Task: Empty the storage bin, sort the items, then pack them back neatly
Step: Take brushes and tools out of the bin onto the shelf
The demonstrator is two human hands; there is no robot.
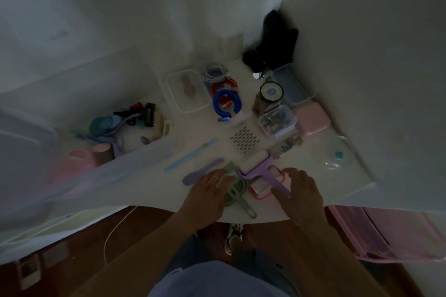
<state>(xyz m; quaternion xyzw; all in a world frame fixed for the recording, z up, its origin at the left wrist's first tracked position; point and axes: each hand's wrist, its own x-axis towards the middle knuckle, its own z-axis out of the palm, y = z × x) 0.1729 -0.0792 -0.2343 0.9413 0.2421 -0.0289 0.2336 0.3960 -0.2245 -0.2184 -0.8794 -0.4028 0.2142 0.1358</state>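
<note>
I stand at the white table (313, 183) with both hands down on the cluster of tools at its near edge. My left hand (207, 190) lies flat, fingers straight, on the sage-green plastic scoop with the slotted handle (237, 194); my right hand (301, 190) rests its relaxed fingertips on the lilac plastic lint roller (259, 169) and the white pad with a red rim (260, 191) beneath it — neither hand grips anything. The clear plastic storage bin (103, 152) sits to my left, well apart from my hands, and it is not emptied: a teal round container (103, 124), a toothed wooden brush (159, 122) and pink things lie in it. Sorting looks partly done, I judge — the coiled blue cable (226, 103) and the coiled red cable (224, 84) lie together, the small clear box of coloured clips (277, 120) beside the pink rounded case (312, 119). To do this step well, I should spread the three overlapping tools apart, sliding each flat rather than lifting the stack, handles pointing one way, beside the purple plastic spatula (202, 171) and the thin blue strip (190, 155). The scoop's handle overhangs the table edge, so I should draw it inward first or it may tip off.
</note>
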